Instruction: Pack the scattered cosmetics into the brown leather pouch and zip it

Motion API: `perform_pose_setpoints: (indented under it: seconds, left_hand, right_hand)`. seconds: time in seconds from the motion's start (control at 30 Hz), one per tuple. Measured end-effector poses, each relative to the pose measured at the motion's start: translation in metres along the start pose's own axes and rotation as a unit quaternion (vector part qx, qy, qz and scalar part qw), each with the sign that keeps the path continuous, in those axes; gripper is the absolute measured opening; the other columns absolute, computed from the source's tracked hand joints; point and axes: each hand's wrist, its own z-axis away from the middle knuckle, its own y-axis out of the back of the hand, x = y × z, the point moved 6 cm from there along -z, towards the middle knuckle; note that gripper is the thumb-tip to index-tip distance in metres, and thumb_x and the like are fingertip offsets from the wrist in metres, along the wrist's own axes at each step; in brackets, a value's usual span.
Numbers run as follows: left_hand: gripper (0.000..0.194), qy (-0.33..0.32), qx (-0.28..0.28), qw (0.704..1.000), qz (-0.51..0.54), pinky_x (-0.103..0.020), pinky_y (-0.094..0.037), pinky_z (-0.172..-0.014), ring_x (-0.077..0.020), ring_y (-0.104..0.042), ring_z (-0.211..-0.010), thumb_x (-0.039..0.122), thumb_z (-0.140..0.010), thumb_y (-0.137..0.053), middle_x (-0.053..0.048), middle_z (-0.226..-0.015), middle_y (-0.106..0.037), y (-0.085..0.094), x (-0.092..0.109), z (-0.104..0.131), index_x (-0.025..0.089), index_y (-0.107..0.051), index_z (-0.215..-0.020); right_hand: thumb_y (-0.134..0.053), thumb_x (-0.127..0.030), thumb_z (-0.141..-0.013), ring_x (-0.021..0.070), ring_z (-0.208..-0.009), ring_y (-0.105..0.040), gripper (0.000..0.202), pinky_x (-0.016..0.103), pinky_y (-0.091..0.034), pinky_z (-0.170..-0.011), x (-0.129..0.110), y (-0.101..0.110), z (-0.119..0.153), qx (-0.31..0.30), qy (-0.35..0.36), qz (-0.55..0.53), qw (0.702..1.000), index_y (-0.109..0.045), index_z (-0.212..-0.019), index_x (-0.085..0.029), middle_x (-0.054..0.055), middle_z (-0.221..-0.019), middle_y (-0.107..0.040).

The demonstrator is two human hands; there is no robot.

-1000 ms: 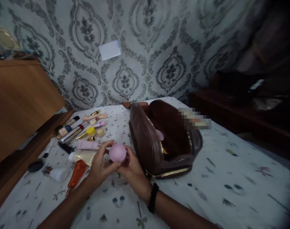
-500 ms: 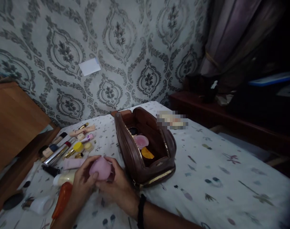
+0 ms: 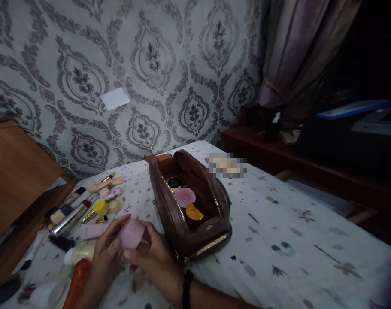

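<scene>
The left hand (image 3: 107,249) and right hand (image 3: 159,262) are both closed around a pink jar (image 3: 131,234), fingers on opposite sides, probably to steady its smooth, rounded body. A dark band (image 3: 187,287) circles the right wrist. Clock directions run from the jar, with twelve straight ahead.

Toward eight lies an orange item (image 3: 77,283), partly behind the left forearm. A cream tube with a white cap (image 3: 82,254) sits near nine. Around ten, a silver tube (image 3: 73,214) and a yellow-lidded pot (image 3: 101,207) lie among other cosmetics, seemingly spread out so each can be seen.

At two, a brown bag (image 3: 165,206) stands upright on the patterned sheet (image 3: 262,240), its mouth unzipped and wide, which leaves its contents in reach: a pink round container (image 3: 185,197), an orange-yellow piece (image 3: 194,212) and a dark round item (image 3: 174,183).

Farther off, at twelve, a white card (image 3: 115,98) is on the wallpaper (image 3: 153,60).
</scene>
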Motion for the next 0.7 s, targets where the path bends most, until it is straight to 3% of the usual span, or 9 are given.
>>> perform_pose_setpoints:
  seconds: [0.27, 0.4, 0.6, 0.7]
  left_hand:
    - [0.063, -0.067, -0.036, 0.997, -0.034, -0.035, -0.051, -0.09, -0.0294, -0.063, -0.107, 0.059, -0.074, -0.069, -0.013, -0.119, -0.067, -0.007, 0.011, 0.003, 0.015, -0.067, -0.118]
    - [0.059, -0.071, -0.051, 0.994, -0.058, -0.036, -0.052, -0.093, -0.0289, -0.062, -0.11, 0.057, -0.079, -0.063, -0.012, -0.125, -0.065, -0.008, 0.014, 0.006, 0.017, -0.065, -0.122]
    - [0.056, -0.066, -0.037, 0.996, -0.054, -0.038, -0.053, -0.09, -0.0294, -0.063, -0.106, 0.059, -0.08, -0.06, -0.01, -0.118, -0.068, -0.005, 0.008, 0.007, 0.017, -0.065, -0.118]
    - [0.058, -0.069, -0.029, 0.995, -0.062, -0.038, -0.055, -0.083, -0.0287, -0.065, -0.094, 0.063, -0.08, -0.057, -0.011, -0.105, -0.071, -0.004, 0.009, 0.005, 0.015, -0.067, -0.113]
  right_hand:
    - [-0.078, -0.033, -0.067, 0.0088, -0.069, -0.056, 0.054, 0.019, -0.042, -0.053, 0.001, 0.011, -0.003, 0.033, 0.035, 0.038, 0.998, -0.048, -0.111, -0.022, 0.003, -0.105, -0.063]
    - [-0.078, -0.037, -0.071, 0.0097, -0.068, -0.055, 0.054, 0.019, -0.039, -0.05, 0.001, 0.011, -0.005, 0.02, 0.042, 0.042, 0.998, -0.048, -0.113, -0.022, 0.001, -0.097, -0.064]
    - [-0.078, -0.049, -0.067, 0.0104, -0.066, -0.057, 0.058, 0.018, -0.037, -0.048, -0.004, 0.01, -0.002, 0.036, 0.028, 0.05, 0.998, -0.052, -0.11, -0.019, 0.001, -0.089, -0.063]
    - [-0.075, -0.056, -0.068, 0.0093, -0.061, -0.056, 0.059, 0.018, -0.035, -0.046, -0.007, 0.009, 0.0, 0.033, 0.026, 0.047, 0.998, -0.054, -0.109, -0.018, 0.0, -0.086, -0.062]
